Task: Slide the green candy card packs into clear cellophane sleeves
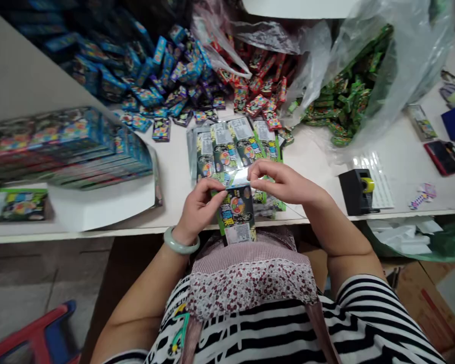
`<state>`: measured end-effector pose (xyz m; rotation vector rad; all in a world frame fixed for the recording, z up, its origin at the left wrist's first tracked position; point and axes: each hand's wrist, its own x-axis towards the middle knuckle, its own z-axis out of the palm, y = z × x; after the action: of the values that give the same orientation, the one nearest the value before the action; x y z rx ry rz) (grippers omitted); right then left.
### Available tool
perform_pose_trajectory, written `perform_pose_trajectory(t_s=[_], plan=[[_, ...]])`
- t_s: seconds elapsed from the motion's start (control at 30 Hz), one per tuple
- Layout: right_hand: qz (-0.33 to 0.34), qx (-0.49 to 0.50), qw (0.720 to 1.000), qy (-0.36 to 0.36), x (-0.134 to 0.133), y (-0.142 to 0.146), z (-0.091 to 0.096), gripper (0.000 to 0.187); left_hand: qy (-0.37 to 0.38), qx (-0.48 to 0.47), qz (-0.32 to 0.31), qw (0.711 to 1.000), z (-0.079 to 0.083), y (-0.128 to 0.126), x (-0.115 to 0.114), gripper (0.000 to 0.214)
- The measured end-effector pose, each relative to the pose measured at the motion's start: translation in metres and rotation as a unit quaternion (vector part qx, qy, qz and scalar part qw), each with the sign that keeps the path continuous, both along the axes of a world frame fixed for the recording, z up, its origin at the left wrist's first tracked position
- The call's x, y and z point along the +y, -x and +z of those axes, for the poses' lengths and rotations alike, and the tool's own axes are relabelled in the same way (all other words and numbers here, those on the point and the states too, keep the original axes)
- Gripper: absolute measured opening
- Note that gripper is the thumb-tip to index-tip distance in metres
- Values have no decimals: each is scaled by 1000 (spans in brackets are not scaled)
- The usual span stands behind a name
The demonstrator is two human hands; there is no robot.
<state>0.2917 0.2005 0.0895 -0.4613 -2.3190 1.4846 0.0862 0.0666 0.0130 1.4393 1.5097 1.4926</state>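
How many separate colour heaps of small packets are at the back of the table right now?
3. A blue heap at back left, a red heap in the middle under clear plastic, and a green heap inside the clear bag at right. More may be hidden.

Packet [237,212]: upper edge hidden behind fingers of left hand [199,207] and right hand [282,182]; print too small to read. Stack [60,146] at 9 o'clock: blurred, cut off by frame edge. Green packs [345,96] at 1 o'clock: veiled by bag [402,60]. Blue boxes [60,45] at 11 o'clock: dark, indistinct.
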Motion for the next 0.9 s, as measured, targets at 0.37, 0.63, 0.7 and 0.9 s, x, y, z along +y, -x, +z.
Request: perform_pose_trajectory(t_s=[0.37,0.63,0.7,0.9], plan=[[67,-95,992,-39,9,61,-9,18,-1,-25,-10,1000,2,5,-5,24],[70,-119,990,-32,11,68,-9,18,-9,-41,1,999,-2,1,-2,25],[62,-118,991,-31,10,68,-10,17,-13,-35,16,999,-2,-1,-2,23],[42,-132,985,100,15,73,-28,13,-5,-46,42,998,-3,-2,-3,25]])
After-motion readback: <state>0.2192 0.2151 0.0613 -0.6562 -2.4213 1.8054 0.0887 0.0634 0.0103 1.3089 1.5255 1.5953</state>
